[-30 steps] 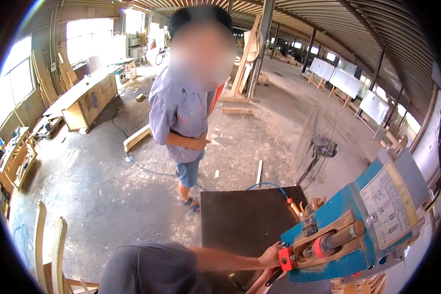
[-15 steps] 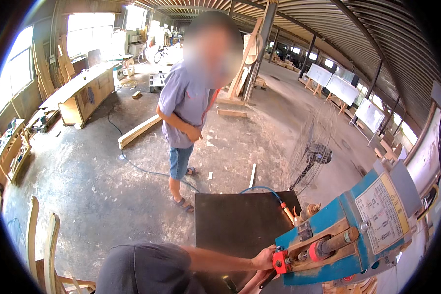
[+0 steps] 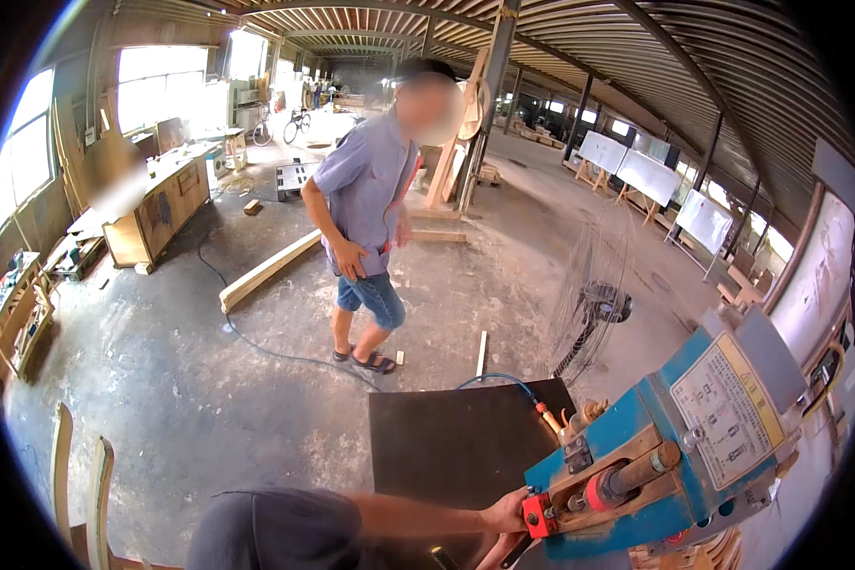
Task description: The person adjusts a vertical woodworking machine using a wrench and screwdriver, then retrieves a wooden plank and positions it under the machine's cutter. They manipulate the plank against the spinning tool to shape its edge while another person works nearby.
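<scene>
My left hand (image 3: 506,513) reaches in from a dark sleeve. Its fingers are pressed against the red block (image 3: 539,516) at the near end of a blue woodworking machine (image 3: 627,418). Only a little of my right hand (image 3: 497,551) shows, low down beside a dark lever-like handle (image 3: 517,550); its fingers are mostly hidden. Behind the red block the machine carries a metal shaft and a wooden cylinder (image 3: 654,464) with a red collar (image 3: 600,492). A printed label plate (image 3: 729,408) covers its upper side.
A dark flat panel (image 3: 446,432) lies beyond my hands, with a blue hose (image 3: 503,376) at its far edge. A fan (image 3: 603,304) stands behind the machine. A co-worker (image 3: 366,209) is on the floor ahead, near a wooden beam (image 3: 271,271). Curved wooden pieces (image 3: 102,494) stand at left.
The co-worker has stepped and turned toward the right, one arm now hanging lower. My view has shifted slightly. My left hand stays at the red block.
</scene>
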Demonstrator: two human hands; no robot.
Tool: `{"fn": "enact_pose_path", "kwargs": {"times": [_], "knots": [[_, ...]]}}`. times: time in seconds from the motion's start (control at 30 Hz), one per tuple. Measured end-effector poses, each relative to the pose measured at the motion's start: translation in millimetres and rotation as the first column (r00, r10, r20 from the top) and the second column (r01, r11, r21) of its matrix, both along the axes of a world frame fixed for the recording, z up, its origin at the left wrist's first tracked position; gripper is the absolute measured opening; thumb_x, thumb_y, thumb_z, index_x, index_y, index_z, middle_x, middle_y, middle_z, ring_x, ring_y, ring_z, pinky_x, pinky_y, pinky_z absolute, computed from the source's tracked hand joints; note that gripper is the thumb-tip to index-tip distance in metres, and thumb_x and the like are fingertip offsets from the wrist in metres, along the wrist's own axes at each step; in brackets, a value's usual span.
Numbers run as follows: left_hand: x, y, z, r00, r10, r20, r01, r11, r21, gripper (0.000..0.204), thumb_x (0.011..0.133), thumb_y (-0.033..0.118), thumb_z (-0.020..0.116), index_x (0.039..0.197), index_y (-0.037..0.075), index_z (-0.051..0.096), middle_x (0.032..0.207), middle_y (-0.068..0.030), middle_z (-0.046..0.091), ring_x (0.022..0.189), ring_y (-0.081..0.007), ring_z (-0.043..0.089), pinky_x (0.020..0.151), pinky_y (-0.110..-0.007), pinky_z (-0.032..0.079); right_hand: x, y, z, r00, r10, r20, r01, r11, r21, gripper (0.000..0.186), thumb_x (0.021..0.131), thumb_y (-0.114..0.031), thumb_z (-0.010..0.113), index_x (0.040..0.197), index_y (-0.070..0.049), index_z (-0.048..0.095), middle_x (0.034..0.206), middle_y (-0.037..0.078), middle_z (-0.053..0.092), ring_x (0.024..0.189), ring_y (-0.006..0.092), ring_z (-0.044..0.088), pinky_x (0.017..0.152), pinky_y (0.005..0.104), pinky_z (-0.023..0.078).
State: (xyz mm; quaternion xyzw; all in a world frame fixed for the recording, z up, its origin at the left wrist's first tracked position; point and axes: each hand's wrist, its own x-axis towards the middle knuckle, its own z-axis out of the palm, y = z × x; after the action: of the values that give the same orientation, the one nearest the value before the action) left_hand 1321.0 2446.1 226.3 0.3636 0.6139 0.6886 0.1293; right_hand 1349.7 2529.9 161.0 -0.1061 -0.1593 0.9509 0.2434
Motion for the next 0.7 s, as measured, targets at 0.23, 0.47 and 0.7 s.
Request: {"fn": "enact_pose_path", "kwargs": {"times": [0.23, 0.47, 0.7], "knots": [[-11, 0, -13, 0.993, -0.071, 0.096, 0.069, 0.997, 0.023, 0.068, 0.073, 0.020, 0.083, 0.131, 0.007, 0.050, 0.118, -0.0107, 0.064, 0.110, -0.0180, 0.059, 0.098, -0.036, 0.048, 11, 0, -6, 1.000, 0.015, -0.011, -0.015, 1.000, 0.007, 0.054, 0.096, -0.028, 0.060, 0.142, -0.003, 0.046, 0.141, 0.013, 0.052, 0.125, 0.0324, 0.051, 0.107, 0.0462, 0.040], [-21, -1, -18, 0.975, -0.163, 0.152, 0.153, 0.985, 0.077, 0.073, 0.070, 0.022, 0.086, 0.132, 0.007, 0.050, 0.122, -0.0059, 0.060, 0.115, -0.0153, 0.054, 0.102, -0.034, 0.046, 27, 8, -13, 0.997, 0.013, -0.077, -0.011, 0.999, 0.031, 0.054, 0.095, -0.028, 0.060, 0.141, -0.003, 0.047, 0.141, 0.012, 0.052, 0.124, 0.0323, 0.052, 0.106, 0.0459, 0.041], [-33, -18, -10, 0.976, -0.185, 0.116, 0.183, 0.983, 0.026, 0.067, 0.070, 0.022, 0.084, 0.128, 0.006, 0.055, 0.119, -0.0039, 0.060, 0.111, -0.0150, 0.054, 0.099, -0.034, 0.046, 27, 5, -5, 0.999, -0.037, -0.027, 0.037, 0.999, 0.000, 0.054, 0.095, -0.028, 0.061, 0.141, -0.003, 0.048, 0.140, 0.012, 0.053, 0.123, 0.0323, 0.052, 0.105, 0.0455, 0.041]]}}
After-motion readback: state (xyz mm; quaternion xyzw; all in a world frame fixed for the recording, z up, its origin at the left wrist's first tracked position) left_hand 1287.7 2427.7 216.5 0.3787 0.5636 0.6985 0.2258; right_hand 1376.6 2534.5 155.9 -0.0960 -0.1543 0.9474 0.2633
